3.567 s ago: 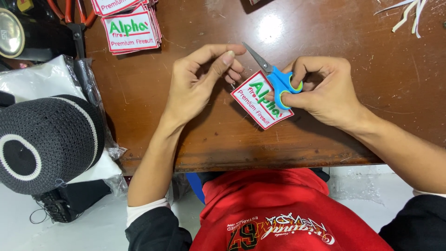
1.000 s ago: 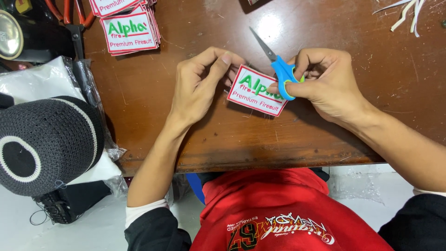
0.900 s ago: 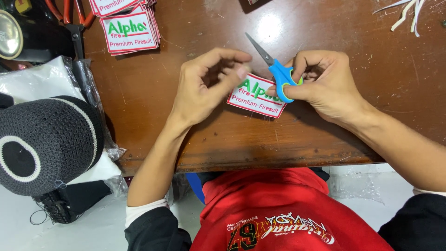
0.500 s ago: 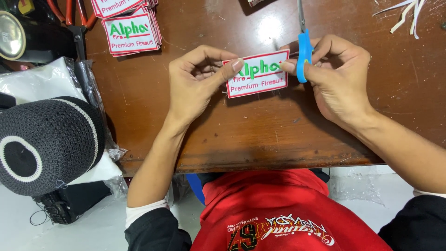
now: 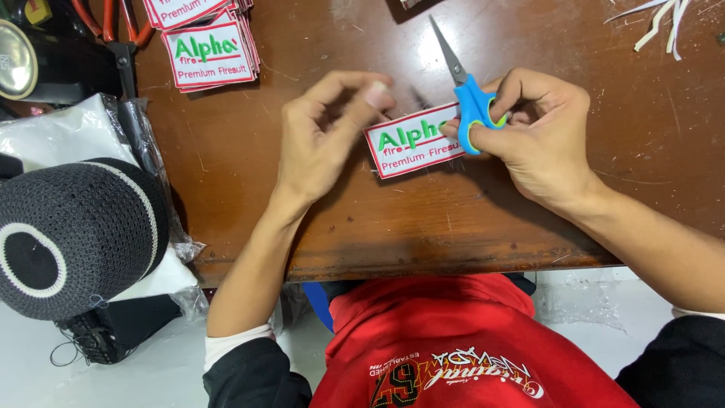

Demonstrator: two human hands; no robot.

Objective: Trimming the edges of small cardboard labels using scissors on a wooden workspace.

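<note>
Nearest you, your red shirt fills the bottom of the view below the edge of the brown table. To your left sits a dark knitted cap on clear plastic wrap. On the table, your left hand is loosely curled with its fingertips just above the left end of the patch; whether they pinch it I cannot tell. The patch is white with a red border, lying tilted between both hands. Your right hand is closed on the blue-handled scissors and also pins the patch's right end; the blades point away, together. Farther off lies a stack of like patches, red-handled pliers, and white strips.
</note>
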